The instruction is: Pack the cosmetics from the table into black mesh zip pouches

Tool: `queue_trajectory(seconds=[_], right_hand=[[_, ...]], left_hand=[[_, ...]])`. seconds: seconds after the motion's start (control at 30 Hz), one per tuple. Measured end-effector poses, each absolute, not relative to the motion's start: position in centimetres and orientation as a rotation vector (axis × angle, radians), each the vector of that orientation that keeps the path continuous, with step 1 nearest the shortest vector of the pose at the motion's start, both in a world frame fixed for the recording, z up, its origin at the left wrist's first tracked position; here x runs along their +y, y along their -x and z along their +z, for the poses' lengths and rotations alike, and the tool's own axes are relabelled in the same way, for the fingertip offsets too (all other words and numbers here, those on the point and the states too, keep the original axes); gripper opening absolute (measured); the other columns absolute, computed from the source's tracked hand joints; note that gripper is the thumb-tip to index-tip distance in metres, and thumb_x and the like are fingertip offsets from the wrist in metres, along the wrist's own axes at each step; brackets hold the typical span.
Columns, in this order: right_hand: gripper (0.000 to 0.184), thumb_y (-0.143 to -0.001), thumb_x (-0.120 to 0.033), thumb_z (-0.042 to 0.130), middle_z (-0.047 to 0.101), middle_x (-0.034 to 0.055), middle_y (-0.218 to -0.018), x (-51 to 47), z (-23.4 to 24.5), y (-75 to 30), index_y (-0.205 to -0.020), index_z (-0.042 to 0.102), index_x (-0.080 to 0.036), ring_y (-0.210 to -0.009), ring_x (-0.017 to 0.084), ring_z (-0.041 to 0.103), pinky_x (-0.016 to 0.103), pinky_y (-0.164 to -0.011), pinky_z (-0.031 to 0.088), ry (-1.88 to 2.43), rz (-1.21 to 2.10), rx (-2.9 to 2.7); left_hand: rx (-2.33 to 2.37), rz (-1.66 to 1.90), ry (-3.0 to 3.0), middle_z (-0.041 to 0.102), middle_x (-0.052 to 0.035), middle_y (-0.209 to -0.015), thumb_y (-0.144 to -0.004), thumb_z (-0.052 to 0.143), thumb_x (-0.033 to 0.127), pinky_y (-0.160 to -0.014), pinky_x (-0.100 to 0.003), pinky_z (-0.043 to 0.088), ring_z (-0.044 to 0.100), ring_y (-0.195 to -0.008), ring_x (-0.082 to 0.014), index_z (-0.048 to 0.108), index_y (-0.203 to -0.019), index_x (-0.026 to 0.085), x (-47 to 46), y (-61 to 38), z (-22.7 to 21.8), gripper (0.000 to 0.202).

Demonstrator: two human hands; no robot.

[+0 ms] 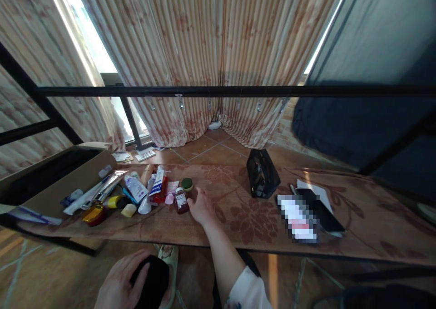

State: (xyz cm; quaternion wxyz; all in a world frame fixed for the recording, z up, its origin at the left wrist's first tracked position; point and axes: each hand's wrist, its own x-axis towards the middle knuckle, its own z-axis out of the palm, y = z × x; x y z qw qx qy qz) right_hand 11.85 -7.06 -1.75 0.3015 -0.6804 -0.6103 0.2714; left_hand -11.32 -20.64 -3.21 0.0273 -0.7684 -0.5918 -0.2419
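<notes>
My right hand (203,208) reaches over the bench. Its thumb and fingers close around the side of a small jar with a green lid (187,183). Right beside the thumb stands a small dark bottle with a white label (181,201). My left hand (121,277) lies over my black-clad knee (153,279), fingers stretched across it. To the left of the jar are a pink-and-white tube (172,191), a red bottle with a blue-and-white label (160,188), a white tube (136,188) and a round orange-yellow tin (93,214).
An open cardboard box (85,170) stands at the bench's left end. Right of my hand are an open black mesh pouch (262,175) and a dark notebook (320,211) with papers. A black metal rail (218,91) crosses behind the bench, before striped curtains (190,41).
</notes>
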Motion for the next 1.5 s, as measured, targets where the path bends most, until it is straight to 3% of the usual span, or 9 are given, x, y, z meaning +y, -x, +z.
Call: queue_trajectory(seconds=[0.43,0.8,1.0,1.13,1.2,1.37,1.5], right_hand=[[0.056,-0.084,-0.031,0.054,0.052,0.0187,-0.13,-6.2,-1.9,-11.2,-0.135,0.044,-0.009,-0.128,0.027,0.047,0.038,-0.103,0.039,1.908,0.714,-1.669],[0.055,-0.084,-0.034,0.055,0.052,0.0172,-0.128,-5.7,-1.8,-10.4,-0.134,0.045,-0.013,-0.119,0.028,0.054,0.038,-0.096,0.044,2.033,0.691,-1.711],[0.054,-0.086,-0.034,0.053,0.051,0.0184,-0.13,-5.4,-1.8,-9.9,-0.135,0.046,-0.012,-0.121,0.028,0.053,0.036,-0.099,0.041,2.057,0.698,-1.751],[0.055,-0.089,-0.031,0.047,0.047,0.0248,-0.133,-4.9,-2.7,-9.9,-0.137,0.042,-0.005,-0.125,0.032,0.049,0.04,-0.102,0.039,2.021,0.707,-1.804],[0.053,-0.09,-0.034,0.046,0.05,0.0223,-0.13,-4.4,-3.8,-10.2,-0.135,0.045,-0.007,-0.125,0.031,0.05,0.039,-0.101,0.04,2.045,0.651,-1.849],[0.054,-0.091,-0.039,0.042,0.054,0.022,-0.127,-3.7,-5.8,-11.1,-0.133,0.046,-0.005,-0.123,0.031,0.052,0.038,-0.097,0.043,2.024,0.538,-1.945],[0.052,-0.093,-0.039,0.038,0.056,0.0211,-0.124,-3.6,-6.2,-11.3,-0.132,0.048,-0.006,-0.12,0.03,0.054,0.037,-0.095,0.044,2.018,0.5,-1.954]], left_hand=[[-1.629,-0.794,2.396,0.077,0.0014,-0.088,-0.087,0.046,0.049,-0.068,-0.029,0.062,0.074,-0.078,-0.0196,0.073,-0.088,0.028,-20.0,11.4,-3.1,0.034],[-1.571,-0.88,2.417,0.077,-0.0005,-0.088,-0.089,0.048,0.044,-0.064,-0.029,0.062,0.073,-0.076,-0.0202,0.07,-0.091,0.027,-19.4,12.1,-3.5,0.028],[-1.761,-0.942,2.456,0.075,-0.0015,-0.093,-0.088,0.053,0.033,-0.074,-0.028,0.061,0.072,-0.083,-0.0184,0.069,-0.094,0.028,-20.5,11.7,-2.8,0.018],[-1.977,-1.014,2.428,0.074,-0.0019,-0.098,-0.089,0.05,0.025,-0.081,-0.026,0.058,0.07,-0.091,-0.0159,0.069,-0.097,0.027,-20.5,12.1,-3.0,0.02],[-2.054,-1.042,2.306,0.075,-0.0027,-0.093,-0.088,0.051,0.026,-0.081,-0.029,0.058,0.07,-0.087,-0.0172,0.07,-0.092,0.025,-19.2,14.2,-2.9,0.02],[-2.366,-1.047,1.65,0.075,-0.0058,-0.095,-0.085,0.047,0.032,-0.084,-0.031,0.056,0.07,-0.09,-0.0209,0.071,-0.095,0.019,-13.9,24.0,2.1,0.029],[-2.494,-0.584,1.396,0.073,-0.0059,-0.11,-0.086,0.043,0.032,-0.09,-0.03,0.052,0.067,-0.101,-0.0218,0.068,-0.111,0.018,-9.2,30.8,8.0,0.039]])
